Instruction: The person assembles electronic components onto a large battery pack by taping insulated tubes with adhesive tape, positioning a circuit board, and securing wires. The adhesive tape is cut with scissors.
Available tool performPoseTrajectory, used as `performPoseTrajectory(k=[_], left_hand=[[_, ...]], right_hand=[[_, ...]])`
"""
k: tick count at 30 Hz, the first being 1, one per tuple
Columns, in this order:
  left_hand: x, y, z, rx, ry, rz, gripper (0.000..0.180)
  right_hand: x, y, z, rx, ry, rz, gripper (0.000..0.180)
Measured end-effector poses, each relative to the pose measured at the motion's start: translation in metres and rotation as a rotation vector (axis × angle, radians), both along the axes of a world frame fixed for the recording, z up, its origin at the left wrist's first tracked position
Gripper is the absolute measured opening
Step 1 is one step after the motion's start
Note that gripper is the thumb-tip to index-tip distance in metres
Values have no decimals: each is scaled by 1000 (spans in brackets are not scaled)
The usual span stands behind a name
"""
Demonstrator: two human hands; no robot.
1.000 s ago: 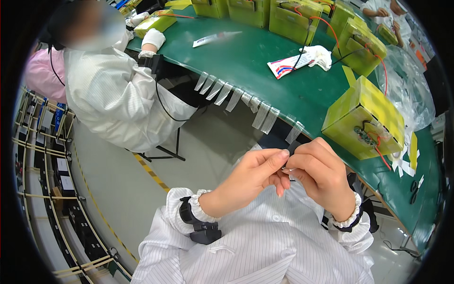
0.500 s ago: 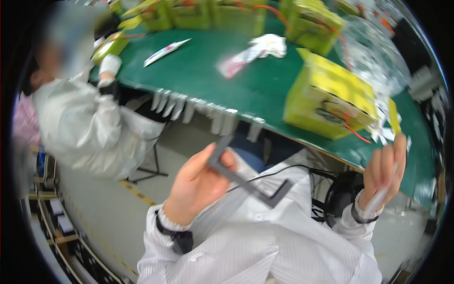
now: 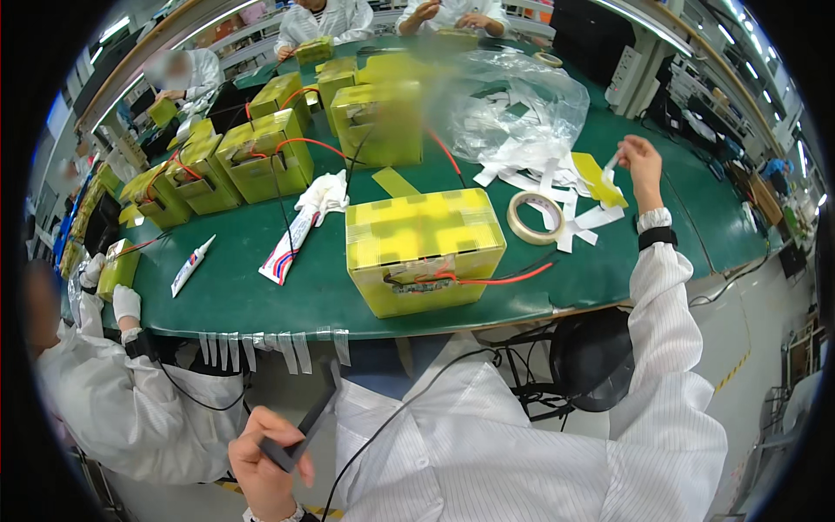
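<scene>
Low in front of my body, my left hand [image 3: 265,461] is closed around one end of a dark grey U-shaped bracket [image 3: 315,419], off the table. My right hand [image 3: 642,170] reaches out over the right side of the table and pinches a small white strip [image 3: 611,166]. Below its fingers lie a yellow sheet [image 3: 598,181] and a heap of white paper strips [image 3: 544,165]. Between my hands, near the front edge, stands a yellow-wrapped battery pack [image 3: 426,230] with a small circuit board and red and black wires on its front.
A tape roll [image 3: 515,222] lies beside the pack, a plastic bag [image 3: 539,100] behind. Leftward are tubes [image 3: 287,248] [image 3: 193,265] and more packs [image 3: 265,157]. Tape strips [image 3: 300,352] hang off the table edge [image 3: 435,326]. A co-worker's gloved hand [image 3: 127,304] rests left; a stool [image 3: 594,361] stands below.
My right hand has moved forward over the table to the white strips. My left hand, still holding the bracket, sits lower and further left in view. The view has tilted up.
</scene>
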State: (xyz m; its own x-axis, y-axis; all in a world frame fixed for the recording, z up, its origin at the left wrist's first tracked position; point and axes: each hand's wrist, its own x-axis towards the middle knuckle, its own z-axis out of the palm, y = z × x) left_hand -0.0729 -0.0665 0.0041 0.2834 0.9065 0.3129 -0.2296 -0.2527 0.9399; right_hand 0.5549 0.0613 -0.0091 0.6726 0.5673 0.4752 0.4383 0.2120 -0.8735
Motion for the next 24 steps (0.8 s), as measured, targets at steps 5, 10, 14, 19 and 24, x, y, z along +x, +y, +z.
performPoseTrajectory(k=[5, 10, 14, 19, 24], left_hand=[[0, -24, 5, -16, 11, 242, 39], [21, -5, 13, 557, 386, 375, 26], [51, 20, -13, 871, 396, 543, 23], [69, 19, -26, 1026, 294, 499, 26], [71, 18, -52, 1027, 329, 464, 26]], right_hand=[[-3, 32, -37, -246, -100, -158, 29], [12, -18, -32, 112, 194, 110, 39], [-109, -67, -19, -51, 137, 457, 31], [-351, -136, 13, -82, 83, 1006, 26], [-394, -129, -15, -82, 265, 1185, 31]])
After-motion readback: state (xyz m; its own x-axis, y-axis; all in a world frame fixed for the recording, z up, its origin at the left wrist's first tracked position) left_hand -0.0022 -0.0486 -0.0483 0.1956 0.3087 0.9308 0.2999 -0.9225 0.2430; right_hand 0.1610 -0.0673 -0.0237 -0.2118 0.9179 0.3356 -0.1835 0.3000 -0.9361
